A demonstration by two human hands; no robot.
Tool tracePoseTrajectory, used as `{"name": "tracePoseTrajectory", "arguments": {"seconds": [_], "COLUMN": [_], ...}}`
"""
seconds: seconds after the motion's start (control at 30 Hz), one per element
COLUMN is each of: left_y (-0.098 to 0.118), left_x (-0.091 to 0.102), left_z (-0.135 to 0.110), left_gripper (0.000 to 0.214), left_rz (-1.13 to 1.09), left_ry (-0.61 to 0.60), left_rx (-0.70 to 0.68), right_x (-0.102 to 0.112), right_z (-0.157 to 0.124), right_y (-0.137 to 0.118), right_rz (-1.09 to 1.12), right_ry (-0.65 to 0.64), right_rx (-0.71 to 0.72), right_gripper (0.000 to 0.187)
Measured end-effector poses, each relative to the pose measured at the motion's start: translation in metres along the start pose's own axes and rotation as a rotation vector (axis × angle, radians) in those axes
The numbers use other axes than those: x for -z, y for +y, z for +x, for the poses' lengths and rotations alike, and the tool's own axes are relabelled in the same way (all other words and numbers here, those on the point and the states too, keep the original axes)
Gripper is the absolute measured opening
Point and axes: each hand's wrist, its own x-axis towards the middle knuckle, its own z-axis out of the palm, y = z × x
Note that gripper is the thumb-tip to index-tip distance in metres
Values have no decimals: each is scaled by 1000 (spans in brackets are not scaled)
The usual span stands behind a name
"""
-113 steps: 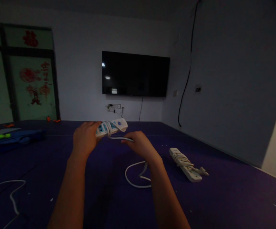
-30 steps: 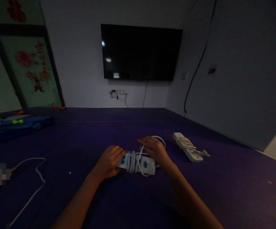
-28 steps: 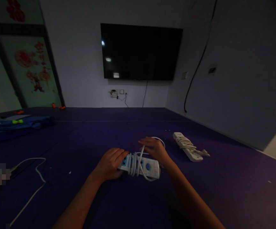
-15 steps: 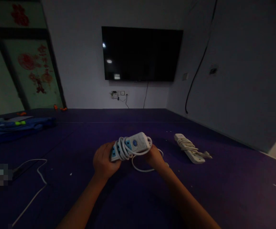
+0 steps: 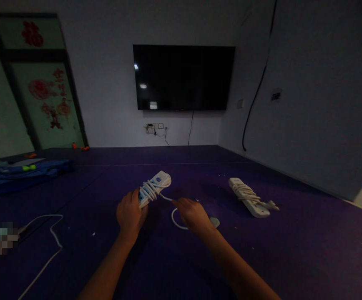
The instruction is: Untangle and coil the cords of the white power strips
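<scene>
Over the purple surface (image 5: 168,266), the left hand (image 5: 129,212) holds a tilted white power strip (image 5: 157,181), its grip wrapped around the near end; white cord (image 5: 166,198) is wound around the strip. The right hand (image 5: 193,214) pinches the cord just beyond the windings. To the right, a second power strip (image 5: 249,199), also cord-wrapped, lies flat. Beyond, a television (image 5: 184,77) is mounted on the wall (image 5: 106,91).
</scene>
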Motion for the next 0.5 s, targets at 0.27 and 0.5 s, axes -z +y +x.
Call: {"name": "tracePoseTrajectory", "arguments": {"seconds": [0.27,0.5], "left_y": [9,4], "left_x": [-6,-7], "left_z": [-7,-6], "left_gripper": [47,55], "left_rz": [-21,-78], "left_ry": [-20,-54], "left_rx": [-356,-558], "right_x": [8,13], "right_z": [-9,-9], "right_y": [6,30], "right_rz": [-131,-51], "right_ry": [573,573], "right_rx": [270,31], "right_gripper": [28,31]}}
